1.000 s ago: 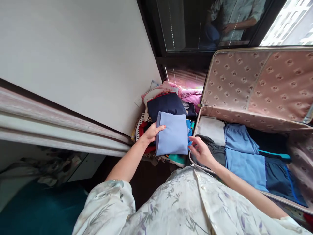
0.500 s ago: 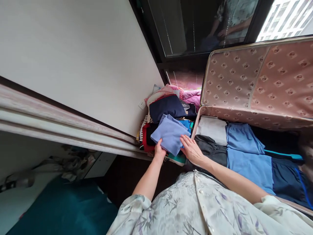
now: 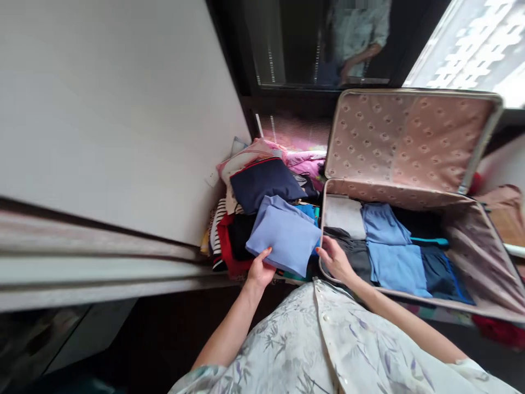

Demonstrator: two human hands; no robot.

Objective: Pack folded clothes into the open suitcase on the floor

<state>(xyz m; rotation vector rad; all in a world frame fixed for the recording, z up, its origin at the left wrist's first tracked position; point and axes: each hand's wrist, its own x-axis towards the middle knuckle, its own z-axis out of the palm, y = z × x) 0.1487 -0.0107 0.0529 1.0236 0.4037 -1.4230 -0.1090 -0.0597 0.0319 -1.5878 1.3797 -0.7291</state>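
My left hand [image 3: 261,269] grips the near edge of a folded periwinkle-blue garment [image 3: 285,238], thumb on top and the other fingers hidden beneath. The garment lies over a pile of clothes, its far edge loosely creased. My right hand [image 3: 335,259] is open beside the garment's right corner, at the suitcase's left rim, thumb and fingers apart; whether a fingertip touches the cloth I cannot tell. Behind the garment sits a folded navy garment [image 3: 266,183] with a red edge. Red cloth [image 3: 228,246] and striped cloth [image 3: 217,225] show at the pile's left.
An open suitcase [image 3: 326,189] with pink patterned lining stands on the right. It holds folded grey trousers [image 3: 355,254], light grey cloth [image 3: 344,216], blue garments [image 3: 396,268] and navy ones [image 3: 441,273]. A white wall [image 3: 123,109] borders the left; a dark-framed window [image 3: 295,49] rises behind.
My right hand has come off the garment's top and moved right to the suitcase rim. My left hand still holds the garment. The view has turned right, showing more of the suitcase.
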